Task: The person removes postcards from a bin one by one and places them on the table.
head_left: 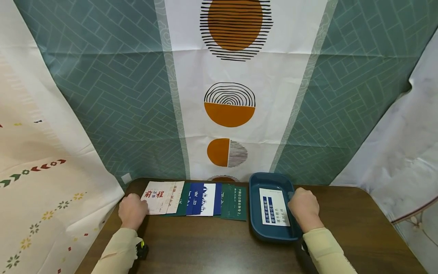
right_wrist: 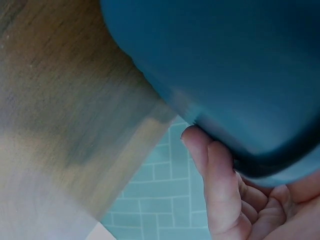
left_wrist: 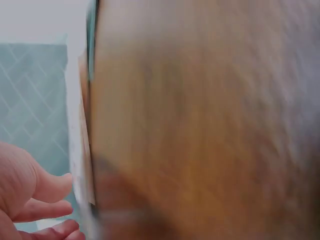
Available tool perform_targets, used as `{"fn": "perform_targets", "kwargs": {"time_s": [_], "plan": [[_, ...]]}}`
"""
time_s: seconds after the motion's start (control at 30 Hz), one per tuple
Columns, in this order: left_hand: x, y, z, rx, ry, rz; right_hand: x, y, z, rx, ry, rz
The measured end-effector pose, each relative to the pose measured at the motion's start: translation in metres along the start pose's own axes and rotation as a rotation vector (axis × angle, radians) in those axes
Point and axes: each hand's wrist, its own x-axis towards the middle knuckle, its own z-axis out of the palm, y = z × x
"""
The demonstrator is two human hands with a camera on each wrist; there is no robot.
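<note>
In the head view my left hand [head_left: 132, 210] is at the left edge of a white card with red Chinese writing [head_left: 155, 201]. The left wrist view shows its thumb and fingers [left_wrist: 52, 186] a little apart beside the cards' edge, gripping nothing visible. This card begins a row of overlapping cards, with a blue card [head_left: 195, 198] mid-row and a dark green card [head_left: 237, 209] at the right end. My right hand [head_left: 304, 209] grips the right side of a dark blue tray [head_left: 270, 182]. Inside the tray lies a white card with blue-backed writing [head_left: 278, 213].
A brown wooden table [head_left: 212, 243] supports the cards and tray. Behind it hangs a green and white patterned cloth [head_left: 297, 156]. Pale cloths hang at both sides, one with printed flowers [head_left: 48, 215] on the left.
</note>
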Motion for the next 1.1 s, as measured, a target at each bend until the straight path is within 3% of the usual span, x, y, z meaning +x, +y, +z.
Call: {"fn": "perform_targets", "kwargs": {"time_s": [0.1,0.2,0.4,0.53,0.7,0.87,1.0,1.1], "plan": [[-0.001,0.012,-0.004,0.012,0.071,0.036,0.000,-0.001,-0.001,-0.006,-0.011,0.001],[-0.005,0.037,-0.012,-0.017,0.151,0.108,0.001,-0.001,-0.001,-0.014,-0.008,0.000],[-0.020,0.106,-0.029,-0.132,0.249,0.290,0.003,0.000,-0.001,-0.025,-0.013,-0.003],[-0.042,0.160,-0.025,-0.181,0.266,0.400,0.004,0.000,-0.002,-0.030,-0.018,-0.003],[-0.091,0.225,0.007,-0.199,0.136,0.519,0.003,0.001,-0.001,-0.032,-0.022,0.024],[-0.137,0.276,0.032,-0.193,-0.013,0.587,0.001,-0.001,0.001,-0.018,-0.036,0.026],[-0.163,0.311,0.044,-0.152,-0.120,0.627,0.000,0.000,0.002,-0.029,-0.014,0.023],[-0.175,0.329,0.055,-0.103,-0.187,0.622,0.000,0.000,0.000,-0.027,-0.016,0.004]]}}
